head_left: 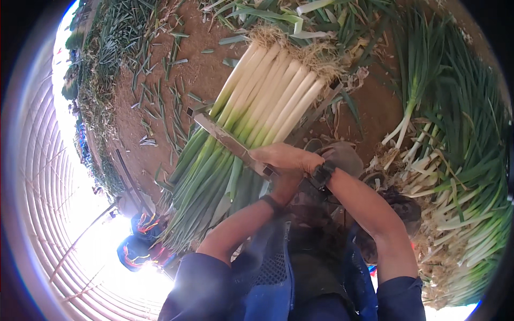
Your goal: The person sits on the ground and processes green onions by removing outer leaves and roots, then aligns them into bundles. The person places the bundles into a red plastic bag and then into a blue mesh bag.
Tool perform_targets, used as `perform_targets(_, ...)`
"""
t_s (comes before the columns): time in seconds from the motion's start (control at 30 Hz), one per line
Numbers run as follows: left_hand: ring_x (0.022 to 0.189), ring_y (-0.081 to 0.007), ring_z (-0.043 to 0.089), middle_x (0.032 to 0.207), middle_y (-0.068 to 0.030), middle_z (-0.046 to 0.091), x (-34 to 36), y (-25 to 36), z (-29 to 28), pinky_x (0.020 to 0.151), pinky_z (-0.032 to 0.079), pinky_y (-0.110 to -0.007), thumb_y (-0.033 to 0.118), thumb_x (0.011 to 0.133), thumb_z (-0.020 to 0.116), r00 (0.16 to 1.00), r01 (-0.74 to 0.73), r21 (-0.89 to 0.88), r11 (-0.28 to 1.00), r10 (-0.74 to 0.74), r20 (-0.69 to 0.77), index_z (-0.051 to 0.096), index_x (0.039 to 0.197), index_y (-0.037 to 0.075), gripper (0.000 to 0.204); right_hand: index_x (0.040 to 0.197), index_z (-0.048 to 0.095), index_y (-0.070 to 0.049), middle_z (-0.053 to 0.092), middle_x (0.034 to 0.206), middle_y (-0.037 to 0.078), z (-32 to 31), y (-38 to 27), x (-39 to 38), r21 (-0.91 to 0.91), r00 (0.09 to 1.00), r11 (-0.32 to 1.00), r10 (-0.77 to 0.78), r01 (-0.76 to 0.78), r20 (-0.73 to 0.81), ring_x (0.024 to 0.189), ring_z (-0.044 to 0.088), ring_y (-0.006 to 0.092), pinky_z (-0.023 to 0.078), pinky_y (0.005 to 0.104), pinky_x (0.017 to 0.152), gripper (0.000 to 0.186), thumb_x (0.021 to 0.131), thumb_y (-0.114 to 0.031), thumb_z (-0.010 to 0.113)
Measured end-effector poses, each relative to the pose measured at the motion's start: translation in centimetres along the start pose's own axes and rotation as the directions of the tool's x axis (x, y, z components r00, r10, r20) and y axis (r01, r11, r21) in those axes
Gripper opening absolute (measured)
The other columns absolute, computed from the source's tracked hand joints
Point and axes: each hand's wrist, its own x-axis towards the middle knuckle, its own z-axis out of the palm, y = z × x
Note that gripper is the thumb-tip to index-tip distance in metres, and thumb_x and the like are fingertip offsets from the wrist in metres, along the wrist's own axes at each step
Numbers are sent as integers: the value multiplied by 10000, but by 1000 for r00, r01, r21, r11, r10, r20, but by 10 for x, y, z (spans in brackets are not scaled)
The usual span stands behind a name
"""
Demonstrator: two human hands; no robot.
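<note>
A bundle of long green onions, white stems and roots toward the top, green leaves toward the lower left, lies on a metal frame. A flat metal bar crosses the bundle where white turns green. My right hand is closed on the near right end of this bar. My left hand is just beneath my right hand at the same end, its fingers hidden.
Loose green onions are piled along the right. More onions lie beyond the bundle. Cut leaves litter the dirt ground. A blue bundle with orange cords sits at lower left, beside a ribbed curved wall.
</note>
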Motion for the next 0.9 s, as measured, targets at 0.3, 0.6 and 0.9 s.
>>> perform_targets(0.3,1029,-345,694,1089,-190,707,-10,-70,70,909,525,-493,108,928,553,963,-179,349,920,236,-129,688,1151,57,266,1405,587,31,669,1308,190,2,11,21,-118,982,985,-110,129,151,1213,615,263,441,374,1076,769,1060,-633,413)
perform_targets(0.6,764,-321,690,828,-113,695,12,7,-37,657,519,-454,185,861,653,945,-188,298,936,90,313,708,1070,116,227,1512,506,-69,580,1462,140,-54,-12,-80,-420,872,804,-485,420,-56,1345,530,230,446,369,1108,653,1086,-555,417)
perform_targets(0.9,734,-424,646,727,-170,642,14,20,-30,648,465,-517,307,831,684,946,-282,258,924,312,-86,611,859,97,225,1485,535,-31,553,1495,210,-76,152,-333,-442,604,723,-44,-531,-796,1359,549,349,415,437,1152,815,968,-661,561)
